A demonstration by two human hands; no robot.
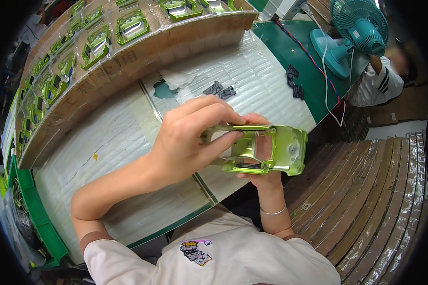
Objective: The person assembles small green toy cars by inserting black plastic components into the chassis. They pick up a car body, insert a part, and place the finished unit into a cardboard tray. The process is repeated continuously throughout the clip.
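Observation:
A glossy green toy car body [290, 149] with open window frames is held above the near edge of the table. My left hand [188, 135] reaches over from the left, its thumb and fingers closed at the near end and upper side of the shell. From below, my right hand [267, 178] grips the same shell; most of its fingers are hidden behind it. A dark strip [249, 166] shows along the lower window frame. Small black plastic parts [218, 90] lie on the table beyond my hands.
A cardboard tray [142, 54] of similar green shells stands along the far left. More black parts [295, 83] lie near a teal fan [337, 52] with loose cables. A green bin [40, 213] is at left, stacked cardboard [361, 199] at right. Another person [378, 85] sits beyond.

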